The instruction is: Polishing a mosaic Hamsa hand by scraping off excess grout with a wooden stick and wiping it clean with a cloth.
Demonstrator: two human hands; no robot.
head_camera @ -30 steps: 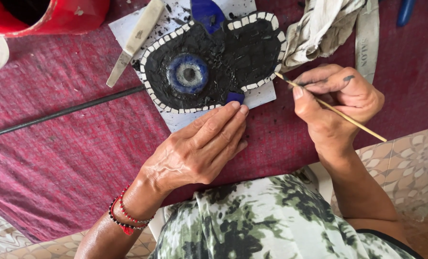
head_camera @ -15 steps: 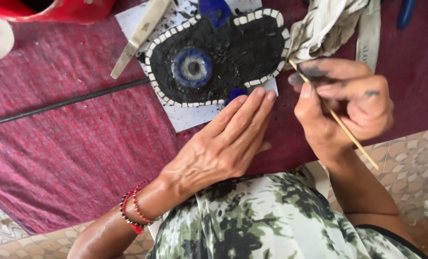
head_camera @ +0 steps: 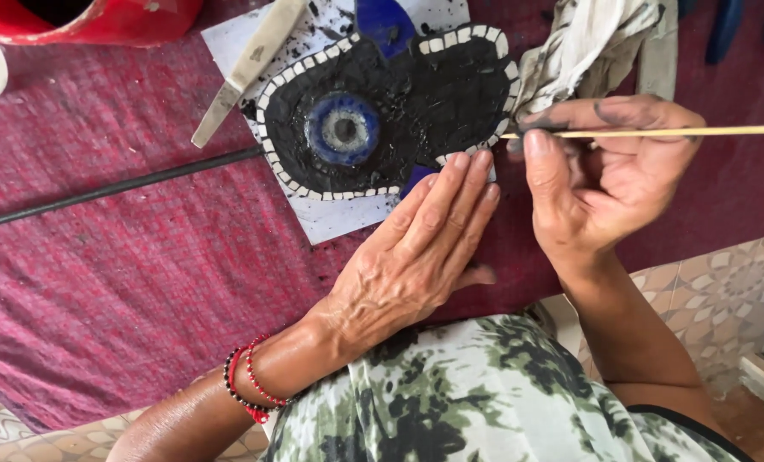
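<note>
A black mosaic piece point(head_camera: 416, 103) with a rim of small white tiles and a round blue eye in its middle lies on white paper point(head_camera: 331, 218) on a dark red cloth point(head_camera: 125, 274). My left hand point(head_camera: 416, 257) rests flat, fingers together, with its fingertips on the piece's near edge. My right hand point(head_camera: 604, 175), smudged black, pinches a thin wooden stick point(head_camera: 656, 133). The stick lies level, its tip at the piece's right edge.
A putty knife point(head_camera: 249, 68) lies across the paper's upper left corner. A red bucket point(head_camera: 100, 21) stands at the top left. A stained rag point(head_camera: 592, 51) is bunched at the upper right. A thin dark rod point(head_camera: 117, 186) crosses the cloth. Patterned floor tiles point(head_camera: 724, 282) show on the right.
My right hand has turned the stick from slanting down to lying level, its tip still at the piece's right edge. My left hand has slid up along the near edge.
</note>
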